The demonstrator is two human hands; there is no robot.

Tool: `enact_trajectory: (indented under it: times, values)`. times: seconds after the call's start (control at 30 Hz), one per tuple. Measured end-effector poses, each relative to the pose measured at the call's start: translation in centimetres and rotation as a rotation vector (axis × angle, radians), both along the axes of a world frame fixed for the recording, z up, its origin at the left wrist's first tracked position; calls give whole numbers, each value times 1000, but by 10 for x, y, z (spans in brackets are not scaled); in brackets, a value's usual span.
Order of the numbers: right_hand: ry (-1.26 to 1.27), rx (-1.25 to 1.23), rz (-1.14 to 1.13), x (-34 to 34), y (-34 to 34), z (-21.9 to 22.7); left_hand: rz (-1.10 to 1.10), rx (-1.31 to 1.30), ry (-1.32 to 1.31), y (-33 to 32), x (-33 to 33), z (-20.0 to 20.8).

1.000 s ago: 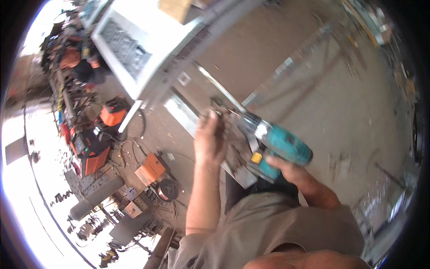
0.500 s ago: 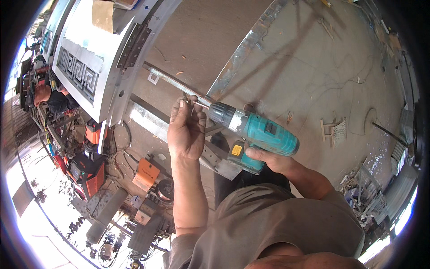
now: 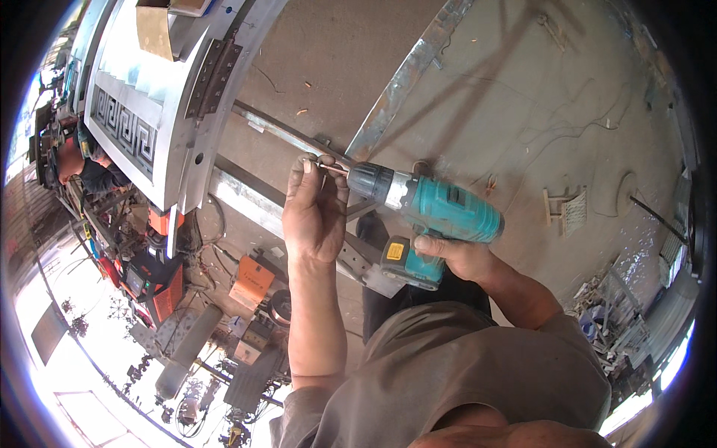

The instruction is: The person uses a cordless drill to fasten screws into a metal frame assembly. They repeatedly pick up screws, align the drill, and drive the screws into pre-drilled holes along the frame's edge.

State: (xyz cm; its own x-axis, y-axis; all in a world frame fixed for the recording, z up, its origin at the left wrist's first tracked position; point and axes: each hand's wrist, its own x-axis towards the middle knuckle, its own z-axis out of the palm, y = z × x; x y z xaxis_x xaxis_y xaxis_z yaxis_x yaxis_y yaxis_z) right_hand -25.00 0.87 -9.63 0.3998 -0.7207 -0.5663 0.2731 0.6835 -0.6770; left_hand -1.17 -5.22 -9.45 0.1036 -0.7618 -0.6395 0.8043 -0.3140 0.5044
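A teal and black cordless drill [image 3: 455, 210] lies level in front of my body, its chuck pointing left. My right hand [image 3: 469, 259] is wrapped round its grip, thumb towards me, above the battery with a yellow label. From the black chuck [image 3: 370, 184] a thin copper-coloured bit [image 3: 334, 169] sticks out. My left hand [image 3: 315, 213], palm up, has thumb and fingertips pinched together at the bit's free end. Whatever small piece is between those fingertips is too small to make out.
At the upper left stands a silver metal door panel [image 3: 168, 123] with a dark hinge [image 3: 213, 78] and an open cardboard box [image 3: 154, 31]. Steel bars [image 3: 250, 198] cross below my hands. Orange machines [image 3: 254, 282] stand lower left, near another person [image 3: 97, 168]. A small stool [image 3: 565, 209] is right.
Both hands and the drill keep nearly the same pose. The view has shifted slightly, and my left fingertips have moved a little at the end of the bit.
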Motion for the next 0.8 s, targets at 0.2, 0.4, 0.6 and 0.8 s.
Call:
enact_trajectory:
  times: [0.2, 0.4, 0.6, 0.8]
  values:
    - [-366, 170, -50, 5, -12, -18, 32, -49, -105, -9, -7, -7]
    - [139, -265, 228, 15, -15, -33, -8, 9, -221, -21, 3, -14]
    - [-209, 168, 107, 36, -21, -63, -35, -26, -246, -36, 13, -39]
    - [-319, 7, -14, 71, -37, -99, -112, -12, -235, -64, 32, -70]
